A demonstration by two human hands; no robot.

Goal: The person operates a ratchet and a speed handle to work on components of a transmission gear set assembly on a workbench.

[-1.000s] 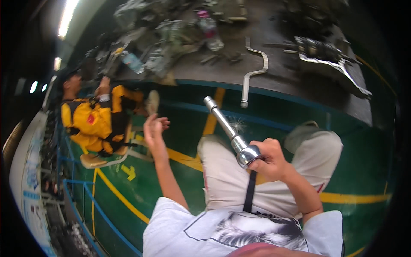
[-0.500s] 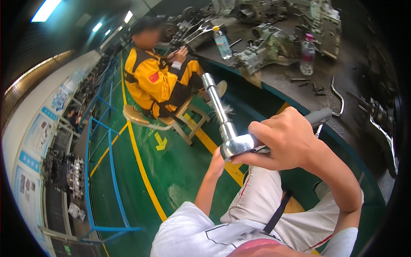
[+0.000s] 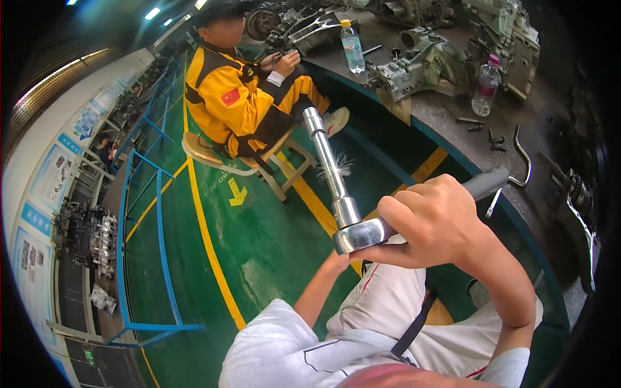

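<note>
Ratchet wrench (image 3: 349,207) with long extension bar, held up over green floor (image 3: 259,252), bar pointing at seated co-worker (image 3: 249,97) by workbench (image 3: 453,123). Right hand (image 3: 430,223) clenched around handle. Left hand hidden behind it, can't tell.

Shiny steel socket wrench (image 3: 352,223) being held up in the air, long extension bar (image 3: 328,165) pointing up and away, dark handle sticking out rightward, right hand (image 3: 430,223) gripping it
</note>
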